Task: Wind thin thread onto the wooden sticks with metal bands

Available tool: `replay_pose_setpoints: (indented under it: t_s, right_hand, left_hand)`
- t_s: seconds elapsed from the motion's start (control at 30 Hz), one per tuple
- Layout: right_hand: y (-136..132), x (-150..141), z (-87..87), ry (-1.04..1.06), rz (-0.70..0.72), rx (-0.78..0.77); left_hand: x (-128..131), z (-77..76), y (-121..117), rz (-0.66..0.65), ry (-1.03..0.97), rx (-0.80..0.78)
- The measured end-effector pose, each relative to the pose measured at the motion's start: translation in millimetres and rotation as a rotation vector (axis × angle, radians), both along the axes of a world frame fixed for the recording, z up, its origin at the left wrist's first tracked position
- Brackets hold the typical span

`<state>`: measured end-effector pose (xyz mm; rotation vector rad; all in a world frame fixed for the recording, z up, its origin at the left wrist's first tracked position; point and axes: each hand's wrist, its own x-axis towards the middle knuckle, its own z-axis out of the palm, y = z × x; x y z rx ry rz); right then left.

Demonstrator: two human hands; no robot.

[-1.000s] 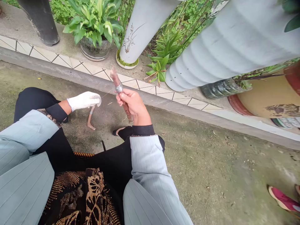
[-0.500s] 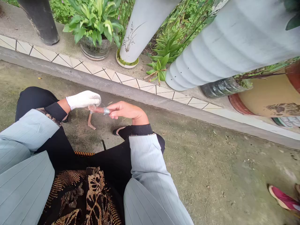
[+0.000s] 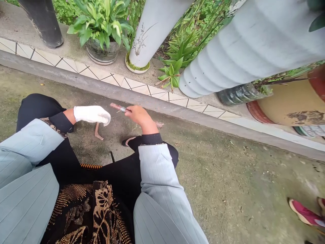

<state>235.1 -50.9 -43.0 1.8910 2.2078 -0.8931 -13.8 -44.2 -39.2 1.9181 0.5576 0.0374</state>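
Note:
My left hand, in a white glove, is closed with its fingertips bent together. A thin strand, which looks like wire, runs faintly from those fingertips toward a brown stick. Around the stick is a silvery coil of wire. My right hand is wrapped round the stick just beside the coil; the stick's other end shows past my wrist. Below the gloved hand, a bent brown piece like a stick or strip is partly visible; its upper end is hidden by the glove.
A tiled ledge crosses ahead, bearing a potted leafy plant, a white column-like vase, a large ribbed grey pot and a tan pot. At the lower right is another person's red shoe on the concrete floor.
My right hand has raised and turned the stick, swinging its near end up and away from the glove. The two hands are farther apart, with the thin strand stretched between them.

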Motion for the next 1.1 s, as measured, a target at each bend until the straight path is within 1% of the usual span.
replay_pose_setpoints:
  t_s: [0.07, 0.13, 0.17, 0.2, 0.23, 0.27, 0.3, 0.33, 0.37, 0.4, 0.43, 0.47, 0.5, 0.57, 0.63, 0.7, 0.73, 0.8, 0.83, 0.87, 0.9, 0.93, 0.97, 1.0, 1.03, 1.07, 1.1]
  right_hand:
    - [-6, -9, 3.6, 0.035, 0.242, -0.298]
    - [-12, -17, 7.4, 0.24, 0.442, -0.59]
    - [-14, -20, 9.5, 0.394, 0.495, -0.673]
    - [-15, -20, 11.7, 0.566, 0.493, -0.671]
    - [-15, -20, 13.5, 0.734, 0.438, -0.602]
    - [-14, -17, 14.8, 0.89, 0.329, -0.487]
    - [-12, -13, 15.0, 1.017, 0.177, -0.348]
    - [-8, -9, 14.0, 1.101, 0.012, -0.217]
    - [-5, -4, 11.8, 1.139, -0.146, -0.106]
    - [-1, 0, 8.6, 1.127, -0.274, -0.033]
    - [2, 3, 4.8, 1.078, -0.371, 0.003]
    - [5, 5, 1.0, 1.006, -0.436, 0.017]
    - [6, 6, -2.3, 0.915, -0.466, 0.016]
    - [7, 5, -5.9, 0.684, -0.435, 0.025]
    - [6, 2, -5.3, 0.405, -0.321, 0.062]
    - [2, -3, -2.7, 0.156, -0.178, 0.067]
    - [1, -6, -1.7, 0.066, -0.102, 0.044]
    - [-3, -14, -0.4, -0.033, 0.073, -0.06]
    - [-6, -18, 0.1, -0.032, 0.172, -0.143]
    - [-8, -21, 1.1, 0.01, 0.276, -0.25]
    - [-10, -23, 2.7, 0.099, 0.375, -0.373]
    - [-13, -24, 5.2, 0.229, 0.453, -0.487]
    - [-14, -24, 8.4, 0.388, 0.491, -0.566]
    - [-15, -22, 12.1, 0.562, 0.486, -0.602]
    - [-15, -18, 15.8, 0.725, 0.414, -0.541]
    - [-14, -12, 18.8, 0.866, 0.275, -0.414]
    - [-12, -6, 20.7, 0.988, 0.099, -0.255]
  left_hand:
    - [-5, 3.3, 4, 0.135, -0.01, 0.013]
    - [-8, 1.5, 9, 0.302, -0.012, 0.035]
    - [-9, -1.3, 11, 0.374, -0.007, 0.054]
    - [-9, -4.8, 13, 0.427, 0.002, 0.077]
    - [-9, -8.8, 14, 0.458, 0.014, 0.101]
    - [-7, -12.9, 15, 0.459, 0.028, 0.125]
    - [-6, -16.7, 14, 0.437, 0.046, 0.137]
    - [-3, -19.7, 12, 0.386, 0.062, 0.134]
    - [0, -21.9, 9, 0.309, 0.074, 0.12]
    - [2, -23.0, 6, 0.234, 0.073, 0.105]
    - [5, -23.0, 3, 0.152, 0.07, 0.093]
    - [8, -22.1, 0, 0.083, 0.065, 0.092]
    - [10, -20.4, -2, 0.026, 0.06, 0.099]
    - [12, -15.6, -4, -0.055, 0.058, 0.127]
    - [11, -10.3, -3, -0.076, 0.049, 0.148]
    - [8, -5.2, -1, -0.052, 0.044, 0.154]
    - [7, -2.8, 0, -0.027, 0.05, 0.154]
    - [3, 1.0, 2, 0.042, 0.074, 0.154]
    - [1, 2.4, 4, 0.088, 0.087, 0.157]
    - [-1, 3.1, 5, 0.139, 0.097, 0.165]
    - [-2, 3.0, 7, 0.192, 0.101, 0.178]
    - [-3, 2.0, 8, 0.241, 0.099, 0.192]
    - [-5, 0.1, 10, 0.283, 0.093, 0.204]
    - [-5, -2.6, 11, 0.322, 0.083, 0.21]
    - [-6, -5.9, 12, 0.345, 0.07, 0.2]
    - [-6, -9.4, 12, 0.351, 0.056, 0.171]
    - [-6, -12.8, 11, 0.335, 0.041, 0.12]
